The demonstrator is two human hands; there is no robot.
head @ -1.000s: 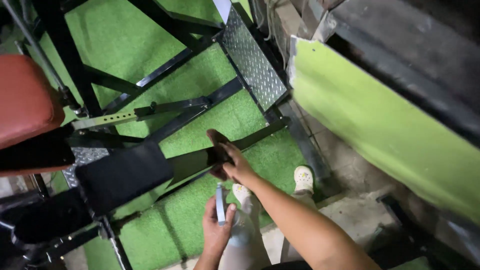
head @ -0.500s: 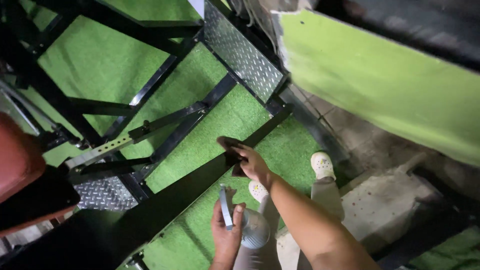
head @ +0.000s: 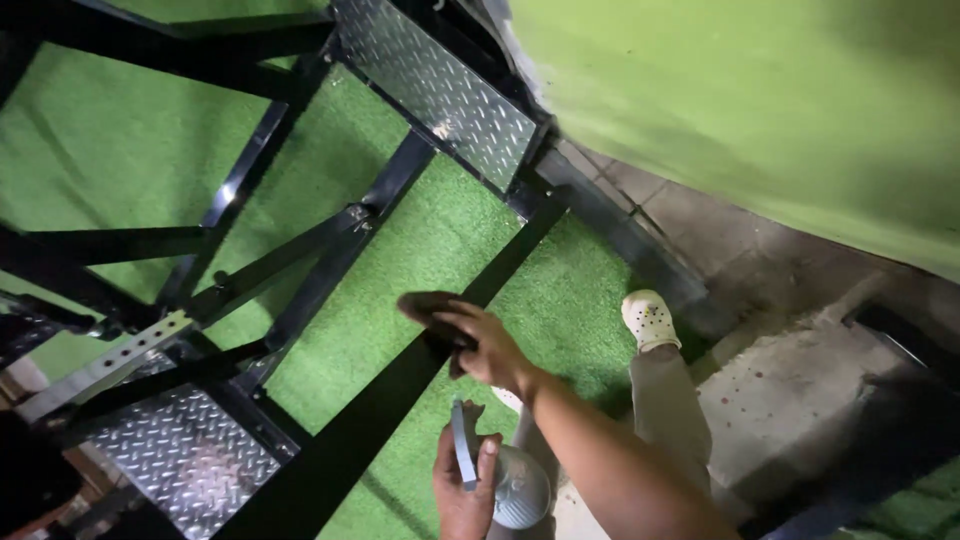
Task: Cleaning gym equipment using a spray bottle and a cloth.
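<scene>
Right hand [head: 478,345] still presses the dark cloth [head: 428,304], now farther along the black bar [head: 400,385].

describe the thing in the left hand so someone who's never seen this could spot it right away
Start at the long black steel beam crossing the green turf. Just below where the right hand rests on it, the left hand pinches a thin, flat grey bar, upright. It is the only slim pale piece, beside a rounded grey object.
</scene>
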